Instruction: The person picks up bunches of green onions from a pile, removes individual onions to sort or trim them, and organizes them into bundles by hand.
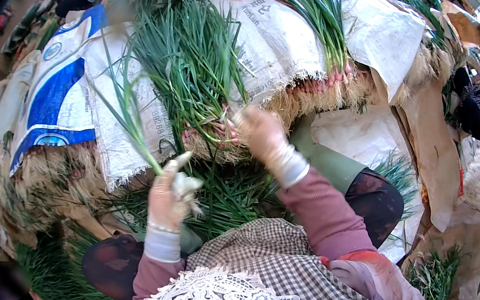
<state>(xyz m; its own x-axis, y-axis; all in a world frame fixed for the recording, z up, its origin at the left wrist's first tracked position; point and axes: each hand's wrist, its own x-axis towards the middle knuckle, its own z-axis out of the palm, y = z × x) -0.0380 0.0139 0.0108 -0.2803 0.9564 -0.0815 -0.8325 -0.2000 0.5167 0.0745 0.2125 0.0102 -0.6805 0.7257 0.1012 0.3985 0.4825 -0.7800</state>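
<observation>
My left hand [166,196], in a pale glove, is closed on a small bunch of spring onions [140,142]. Their green leaves slant up and to the left, and the whitish root end sticks out beside my thumb. Farther off to the right, my gloved right hand [263,138] is at the root end of a heap of loose spring onions [186,55]. Pinkish bulbs [226,135] lie by its fingers, which are blurred, so whether they grip one does not show.
A white woven sack [263,35] and a blue-and-white sack [60,89] cover stacked onions, roots outward. More bulbs with roots [323,88] show at right. Cut green leaves [229,201] lie before my lap. Other people sit at the far left and far right.
</observation>
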